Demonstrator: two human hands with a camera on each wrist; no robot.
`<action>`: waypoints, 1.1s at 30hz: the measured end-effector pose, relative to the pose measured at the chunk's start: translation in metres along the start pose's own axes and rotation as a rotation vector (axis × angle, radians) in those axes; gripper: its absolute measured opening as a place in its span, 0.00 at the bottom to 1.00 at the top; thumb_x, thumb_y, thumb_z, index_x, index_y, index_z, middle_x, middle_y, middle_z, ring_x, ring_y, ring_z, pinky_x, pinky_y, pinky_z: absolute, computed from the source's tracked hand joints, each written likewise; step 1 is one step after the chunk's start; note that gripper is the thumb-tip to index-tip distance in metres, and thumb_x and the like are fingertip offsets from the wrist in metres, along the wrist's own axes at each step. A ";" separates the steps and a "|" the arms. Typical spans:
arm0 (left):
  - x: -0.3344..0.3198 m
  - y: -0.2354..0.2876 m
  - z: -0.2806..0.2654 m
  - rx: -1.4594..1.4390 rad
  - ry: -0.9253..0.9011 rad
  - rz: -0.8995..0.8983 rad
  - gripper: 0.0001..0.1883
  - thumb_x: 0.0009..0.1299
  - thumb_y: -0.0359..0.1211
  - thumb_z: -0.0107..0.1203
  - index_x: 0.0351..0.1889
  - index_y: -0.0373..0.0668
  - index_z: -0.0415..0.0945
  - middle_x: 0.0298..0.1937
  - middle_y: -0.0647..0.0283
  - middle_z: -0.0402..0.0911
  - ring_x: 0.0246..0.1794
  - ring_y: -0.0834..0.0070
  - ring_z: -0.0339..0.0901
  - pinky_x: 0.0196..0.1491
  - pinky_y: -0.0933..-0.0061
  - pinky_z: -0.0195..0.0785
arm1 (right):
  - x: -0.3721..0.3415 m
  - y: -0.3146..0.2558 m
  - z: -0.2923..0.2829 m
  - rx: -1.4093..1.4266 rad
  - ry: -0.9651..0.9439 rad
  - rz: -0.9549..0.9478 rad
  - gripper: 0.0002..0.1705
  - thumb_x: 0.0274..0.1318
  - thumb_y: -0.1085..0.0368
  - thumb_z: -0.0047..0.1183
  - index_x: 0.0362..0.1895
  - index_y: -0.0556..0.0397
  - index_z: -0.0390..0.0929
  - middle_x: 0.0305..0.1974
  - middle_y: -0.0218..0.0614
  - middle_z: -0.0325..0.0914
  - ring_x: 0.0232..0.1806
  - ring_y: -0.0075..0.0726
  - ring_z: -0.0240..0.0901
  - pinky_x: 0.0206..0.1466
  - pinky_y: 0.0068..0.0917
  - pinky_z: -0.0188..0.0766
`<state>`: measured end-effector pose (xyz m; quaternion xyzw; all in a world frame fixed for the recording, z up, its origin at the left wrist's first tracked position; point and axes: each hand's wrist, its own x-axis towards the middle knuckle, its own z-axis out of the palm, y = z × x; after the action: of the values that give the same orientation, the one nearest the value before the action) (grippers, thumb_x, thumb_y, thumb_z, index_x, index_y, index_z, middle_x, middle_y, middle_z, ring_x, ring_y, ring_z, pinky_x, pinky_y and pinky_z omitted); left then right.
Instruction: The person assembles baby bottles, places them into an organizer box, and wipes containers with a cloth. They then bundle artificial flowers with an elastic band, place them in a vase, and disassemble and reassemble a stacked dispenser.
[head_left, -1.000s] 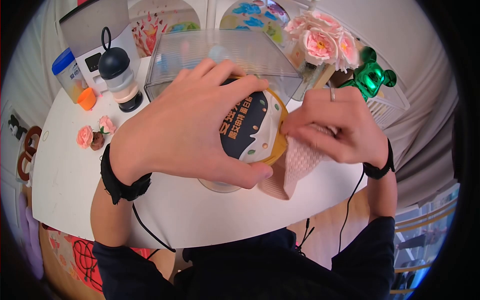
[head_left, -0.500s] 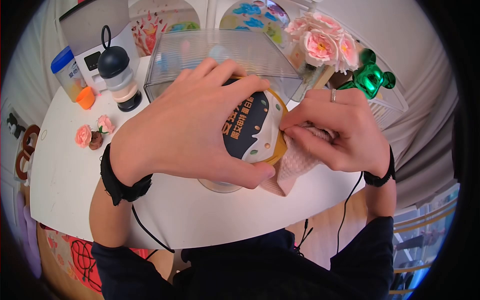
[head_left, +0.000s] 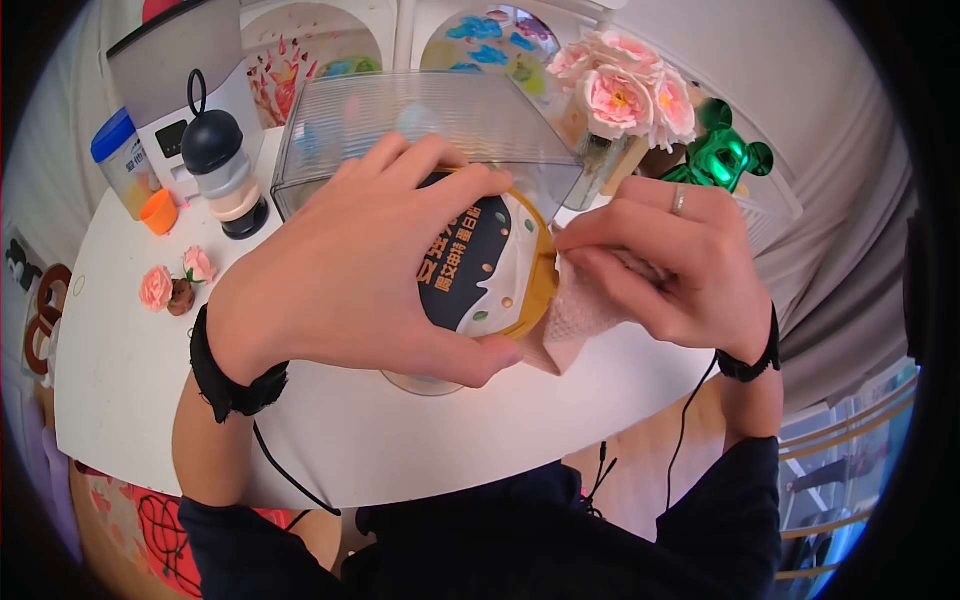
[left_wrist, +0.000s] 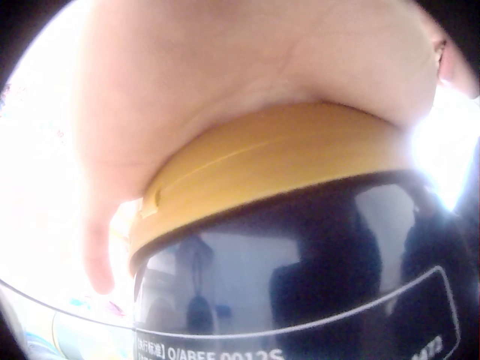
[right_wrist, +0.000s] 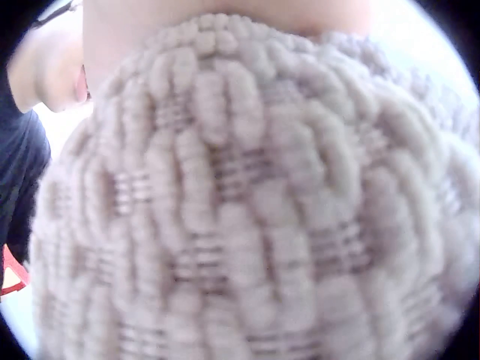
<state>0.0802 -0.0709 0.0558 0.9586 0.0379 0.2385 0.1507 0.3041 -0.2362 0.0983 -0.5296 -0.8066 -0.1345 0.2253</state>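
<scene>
A canister with a yellow-edged lid (head_left: 462, 272) stands tilted toward me on the white table; its top has a dark and cream print. My left hand (head_left: 335, 270) spans that lid, thumb at the near edge and fingers over the far one. The left wrist view shows the palm close over the yellow rim and the dark glossy body (left_wrist: 247, 277) below. My right hand (head_left: 680, 265) pinches a pale pink woven cloth (head_left: 580, 318), fingertips right at the lid's right edge. In the right wrist view the knitted cloth (right_wrist: 240, 202) fills most of the picture.
Behind the canister stands a clear ribbed box (head_left: 420, 110). Left are a dark-capped shaker bottle (head_left: 228, 180), an orange cup (head_left: 158, 212), a blue-lidded jar (head_left: 122, 165) and small pink flowers (head_left: 165, 285). Large pink flowers (head_left: 620, 100) and a shiny green figure (head_left: 722, 150) stand back right.
The right hand has worked a little along the lid's edge, and the cloth's hanging corner has drawn up. My left hand keeps its hold. The head view has shifted slightly.
</scene>
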 end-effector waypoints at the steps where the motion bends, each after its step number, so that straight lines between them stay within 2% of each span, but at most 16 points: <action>1: 0.000 -0.001 0.000 -0.001 -0.003 0.001 0.54 0.49 0.52 0.78 0.75 0.40 0.72 0.64 0.52 0.75 0.61 0.52 0.70 0.68 0.57 0.65 | 0.002 0.001 0.004 0.012 0.002 -0.048 0.03 0.59 0.70 0.66 0.37 0.50 0.86 0.25 0.35 0.76 0.22 0.42 0.75 0.26 0.37 0.68; 3: 0.001 0.000 -0.002 0.000 -0.008 0.007 0.54 0.48 0.51 0.78 0.75 0.40 0.72 0.64 0.52 0.74 0.62 0.52 0.70 0.68 0.57 0.65 | 0.002 0.004 0.008 0.022 0.007 -0.094 0.03 0.59 0.69 0.66 0.37 0.50 0.86 0.25 0.35 0.76 0.23 0.42 0.76 0.27 0.37 0.68; 6: 0.000 0.000 -0.005 -0.025 -0.031 -0.009 0.54 0.48 0.51 0.78 0.75 0.41 0.72 0.65 0.52 0.74 0.63 0.52 0.70 0.69 0.57 0.65 | 0.001 0.013 0.007 0.060 -0.028 -0.038 0.04 0.58 0.69 0.66 0.38 0.50 0.87 0.26 0.36 0.78 0.25 0.44 0.77 0.28 0.37 0.70; 8: -0.001 -0.002 -0.007 -0.039 -0.045 0.010 0.55 0.47 0.50 0.79 0.75 0.41 0.72 0.66 0.53 0.74 0.64 0.52 0.70 0.69 0.58 0.65 | 0.001 0.025 0.001 -0.015 -0.003 0.038 0.04 0.58 0.69 0.66 0.38 0.50 0.88 0.28 0.37 0.80 0.26 0.44 0.77 0.29 0.37 0.71; 9: -0.001 -0.002 -0.006 -0.041 -0.048 0.008 0.55 0.47 0.50 0.79 0.75 0.41 0.72 0.66 0.53 0.74 0.64 0.52 0.70 0.69 0.58 0.65 | 0.004 0.026 0.001 0.002 0.059 0.023 0.04 0.58 0.69 0.66 0.38 0.51 0.88 0.29 0.38 0.82 0.26 0.43 0.78 0.30 0.37 0.72; 12: 0.000 -0.001 -0.006 -0.065 -0.050 0.004 0.55 0.47 0.50 0.79 0.75 0.41 0.72 0.66 0.53 0.74 0.65 0.53 0.70 0.69 0.58 0.65 | 0.008 0.018 0.002 0.024 0.036 0.025 0.04 0.59 0.68 0.65 0.38 0.50 0.88 0.28 0.38 0.80 0.25 0.44 0.77 0.30 0.37 0.72; 14: 0.001 -0.001 -0.009 -0.059 -0.062 -0.001 0.56 0.47 0.49 0.79 0.76 0.40 0.70 0.66 0.53 0.74 0.65 0.53 0.70 0.69 0.59 0.65 | 0.011 0.019 0.012 0.060 0.052 -0.041 0.03 0.59 0.68 0.65 0.38 0.50 0.88 0.27 0.37 0.79 0.25 0.45 0.77 0.30 0.37 0.71; 17: 0.001 0.000 -0.010 -0.042 -0.071 -0.024 0.58 0.47 0.49 0.80 0.76 0.38 0.68 0.66 0.53 0.75 0.66 0.53 0.70 0.70 0.59 0.65 | 0.013 0.024 0.014 -0.014 -0.016 -0.077 0.04 0.60 0.67 0.65 0.39 0.50 0.87 0.28 0.37 0.79 0.27 0.47 0.78 0.31 0.39 0.71; 19: 0.001 0.000 -0.011 -0.050 -0.069 -0.032 0.58 0.47 0.49 0.80 0.77 0.37 0.67 0.66 0.52 0.75 0.66 0.53 0.70 0.70 0.59 0.65 | 0.016 0.029 0.010 -0.213 -0.017 -0.038 0.04 0.60 0.67 0.65 0.39 0.51 0.87 0.30 0.37 0.81 0.29 0.49 0.79 0.32 0.42 0.72; 23: 0.000 -0.001 -0.012 -0.038 -0.080 -0.009 0.59 0.47 0.49 0.80 0.77 0.35 0.66 0.66 0.52 0.75 0.67 0.52 0.70 0.70 0.59 0.65 | 0.023 0.030 0.016 -0.026 0.043 -0.048 0.04 0.59 0.67 0.65 0.39 0.51 0.87 0.30 0.38 0.81 0.29 0.50 0.79 0.33 0.44 0.72; 25: 0.000 -0.003 -0.011 -0.049 -0.074 -0.014 0.60 0.47 0.49 0.80 0.77 0.35 0.65 0.65 0.52 0.75 0.67 0.53 0.71 0.70 0.60 0.65 | 0.025 0.029 0.019 0.034 -0.026 -0.085 0.04 0.59 0.67 0.65 0.38 0.51 0.87 0.29 0.38 0.81 0.29 0.51 0.79 0.33 0.43 0.72; 28: 0.001 0.001 -0.013 -0.082 -0.074 -0.047 0.60 0.47 0.49 0.81 0.78 0.34 0.64 0.65 0.52 0.75 0.66 0.53 0.72 0.70 0.60 0.65 | 0.026 0.030 0.008 -0.088 -0.094 -0.049 0.04 0.60 0.67 0.64 0.39 0.51 0.88 0.30 0.39 0.81 0.29 0.51 0.79 0.34 0.42 0.73; 33: 0.001 -0.001 -0.011 -0.102 -0.057 -0.024 0.61 0.47 0.49 0.81 0.78 0.34 0.64 0.63 0.52 0.76 0.64 0.55 0.73 0.69 0.61 0.65 | 0.031 0.027 0.018 0.031 -0.014 -0.069 0.04 0.60 0.67 0.64 0.39 0.51 0.88 0.30 0.39 0.82 0.29 0.51 0.79 0.35 0.42 0.73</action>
<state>0.0754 -0.0665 0.0651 0.9556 0.0328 0.2109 0.2033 0.3146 -0.1921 0.0979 -0.4989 -0.8279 -0.1259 0.2231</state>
